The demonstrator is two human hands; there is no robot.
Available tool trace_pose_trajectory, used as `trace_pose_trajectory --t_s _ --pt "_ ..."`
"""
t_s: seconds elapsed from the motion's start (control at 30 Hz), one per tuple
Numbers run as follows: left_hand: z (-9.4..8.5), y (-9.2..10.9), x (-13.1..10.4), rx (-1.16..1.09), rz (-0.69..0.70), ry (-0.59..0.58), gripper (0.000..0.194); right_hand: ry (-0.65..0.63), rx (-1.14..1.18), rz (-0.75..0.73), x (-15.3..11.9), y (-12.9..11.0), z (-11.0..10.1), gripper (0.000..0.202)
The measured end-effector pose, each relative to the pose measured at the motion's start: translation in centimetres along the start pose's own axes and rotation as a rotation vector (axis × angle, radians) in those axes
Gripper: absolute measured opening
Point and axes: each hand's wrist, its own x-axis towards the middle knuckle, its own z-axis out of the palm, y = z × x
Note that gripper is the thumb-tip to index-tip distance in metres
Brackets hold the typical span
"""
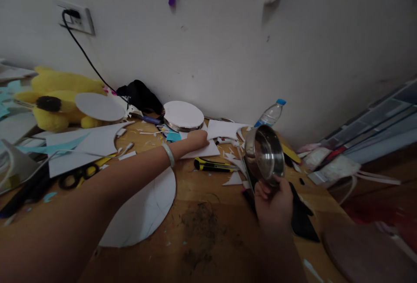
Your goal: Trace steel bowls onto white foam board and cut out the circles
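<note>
My right hand [273, 198] grips the lower rim of a shiny stainless steel bowl [264, 155], tilted so that its inside faces me. Stretched far forward, my left hand [197, 139] is over white board scraps [224, 129], just in front of a round metal container topped with a white disc [183, 113]. Its fingers are hidden from me, so what it touches or holds does not show. Below my left forearm lies a large white board circle [146, 213]. A yellow and black utility knife [215, 165] rests between the two hands.
Scissors [80, 176], cut white board [84, 148] and a yellow plush toy [61, 96] occupy the left. A glue gun [228, 141] lies among scraps at the back. Behind the bowl leans a water bottle [271, 113]. A black cable [84, 51] hangs from the wall socket.
</note>
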Motion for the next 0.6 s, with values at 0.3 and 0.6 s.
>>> trace_pose_trajectory --t_s 0.3,0.6 --pt "-3.1 -0.8 -0.1 0.080 -0.067 0.135 0.032 0.038 0.048 -0.018 0.1 -0.4 -0.2 0.017" --pt "-2.2 0.3 -1.4 0.173 -0.043 0.143 0.032 -0.024 0.022 -0.030 0.8 -0.1 -1.1 0.021"
